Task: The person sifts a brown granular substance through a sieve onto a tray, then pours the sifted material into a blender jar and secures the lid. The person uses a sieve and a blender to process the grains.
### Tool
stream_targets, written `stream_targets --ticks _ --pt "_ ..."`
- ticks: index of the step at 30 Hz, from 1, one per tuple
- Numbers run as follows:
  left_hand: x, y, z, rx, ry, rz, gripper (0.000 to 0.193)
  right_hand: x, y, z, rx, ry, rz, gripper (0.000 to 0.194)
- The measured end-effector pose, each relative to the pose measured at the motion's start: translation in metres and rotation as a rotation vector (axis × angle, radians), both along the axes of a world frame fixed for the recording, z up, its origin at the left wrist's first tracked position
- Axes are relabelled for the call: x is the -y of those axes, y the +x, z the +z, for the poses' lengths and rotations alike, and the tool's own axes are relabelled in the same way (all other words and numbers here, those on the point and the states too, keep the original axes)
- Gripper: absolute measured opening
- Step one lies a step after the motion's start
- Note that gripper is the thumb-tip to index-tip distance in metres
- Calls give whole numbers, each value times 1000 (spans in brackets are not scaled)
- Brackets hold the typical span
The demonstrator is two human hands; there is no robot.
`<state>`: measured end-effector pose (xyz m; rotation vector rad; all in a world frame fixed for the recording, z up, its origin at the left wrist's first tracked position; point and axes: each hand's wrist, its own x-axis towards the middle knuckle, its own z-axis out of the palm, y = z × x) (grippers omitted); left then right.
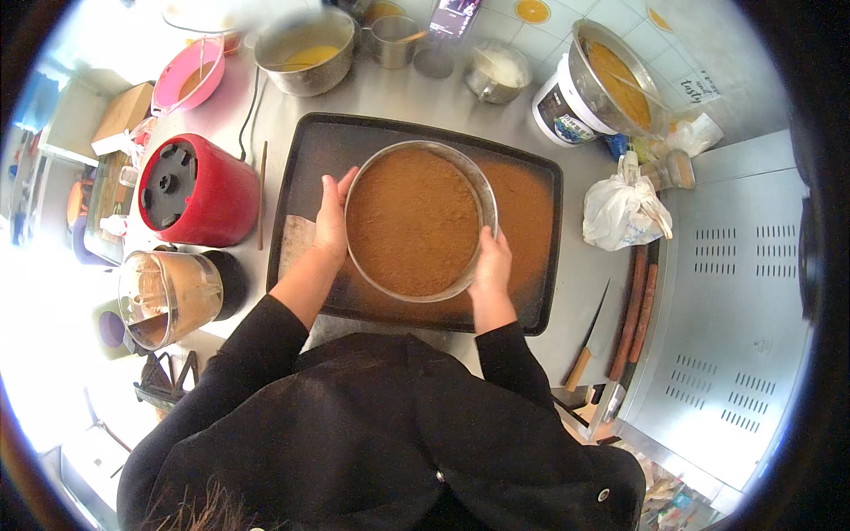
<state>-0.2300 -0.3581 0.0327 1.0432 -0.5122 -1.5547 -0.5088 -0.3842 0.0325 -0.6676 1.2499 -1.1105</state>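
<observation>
A round metal-rimmed sieve (490, 192) is held between my two hands, above a dark baking tray (319, 149). Fine brown powder (412, 219) covers the sieve's inside. My left hand (331, 219) grips the rim on the left, thumb raised along its side. On the lower right of the rim, my right hand (491, 265) has hold of it. More brown powder (524, 212) lies spread on the tray, mostly to the right of and below the sieve. A pale patch (299, 239) shows on the tray beside my left wrist. The sieve hides the tray's middle.
To the left are a red appliance base (226, 189) on its side and a clear blender jug (192, 292). A metal pot (305, 66) and a metal bowl (498, 76) stand behind. At right lie a knife (588, 338) and a tied white bag (624, 212).
</observation>
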Motion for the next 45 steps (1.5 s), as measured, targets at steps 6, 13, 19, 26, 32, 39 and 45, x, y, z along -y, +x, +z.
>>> stream_targets --ticks 6,13,19,26,32,39,45 --pt "2 7 1 333 82 316 76 -1 -1 17 98 59 -152 31" --pt "2 -3 -3 347 88 318 81 0 1 4 99 -5 -178 34" --pt "5 -2 15 145 41 79 76 1 1 12 110 74 -119 35" --pt "2 -6 8 223 27 -70 79 0 -2 -4 64 93 -55 36" --pt "6 -4 15 278 123 304 75 2 -14 -5 176 -14 -259 35" --pt "2 -21 -2 157 44 225 75 -11 14 -17 184 63 -160 36" --pt "-43 -44 -2 175 180 336 65 -17 23 -13 262 -6 -255 42"
